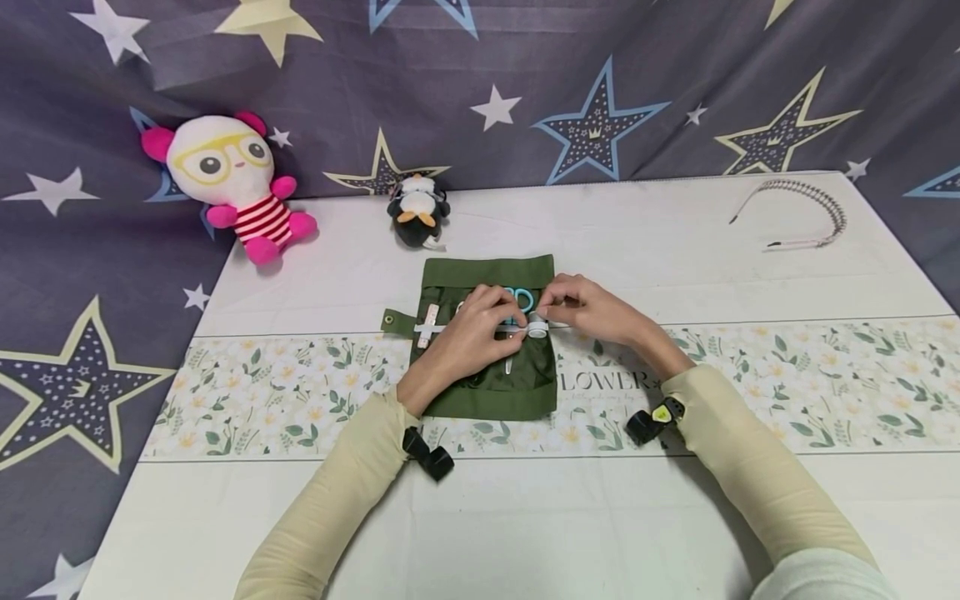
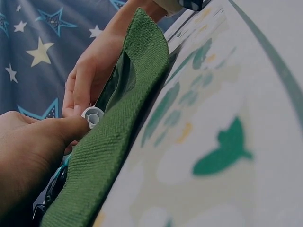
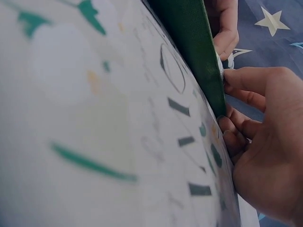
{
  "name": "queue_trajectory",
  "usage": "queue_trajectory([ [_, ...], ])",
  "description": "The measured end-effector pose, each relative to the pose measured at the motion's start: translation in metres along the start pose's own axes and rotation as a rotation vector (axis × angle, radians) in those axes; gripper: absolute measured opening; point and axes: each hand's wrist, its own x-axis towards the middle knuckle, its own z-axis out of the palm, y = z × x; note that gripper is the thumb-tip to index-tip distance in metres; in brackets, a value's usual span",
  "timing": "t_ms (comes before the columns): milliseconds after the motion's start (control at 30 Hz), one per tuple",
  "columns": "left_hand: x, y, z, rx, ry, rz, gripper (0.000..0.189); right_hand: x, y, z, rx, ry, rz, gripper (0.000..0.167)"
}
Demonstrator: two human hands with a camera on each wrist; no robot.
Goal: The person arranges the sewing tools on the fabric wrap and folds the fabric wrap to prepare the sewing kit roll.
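Note:
An unfolded green fabric pouch (image 1: 491, 404) lies flat, with a white elastic strap (image 1: 422, 329) across its inside. A small white roll (image 1: 537, 327), hollow with an inner core, sits under the strap near the right edge. My right hand (image 1: 596, 310) pinches this roll from the upper right; its other fingertips rest at the pouch's edge in the right wrist view. My left hand (image 1: 476, 329) reaches over the pouch, thumb and fingertips pinching the strap just left of the roll. Teal-handled scissors (image 1: 524, 297) and a patterned adhesive bandage (image 1: 428, 327) are tucked in the pouch, the scissors partly hidden by my left hand.
A panda plush (image 1: 240, 192) in striped clothes sits at the table's back left, with a penguin plush (image 1: 417, 210) behind the pouch. Toward the back right lies a headband (image 1: 825, 208). A snap tab (image 1: 397, 322) sticks out from the pouch's left side. Starry cloth (image 1: 480, 75) hangs behind.

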Motion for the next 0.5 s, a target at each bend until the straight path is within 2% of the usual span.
queue_trajectory([
  [500, -0.0002, -0.0001, -0.0005, -0.009, -0.012, -0.011, 0.004, 0.0001, 0.0009, -0.0012, 0.003, -0.025, -0.033, 0.018],
])
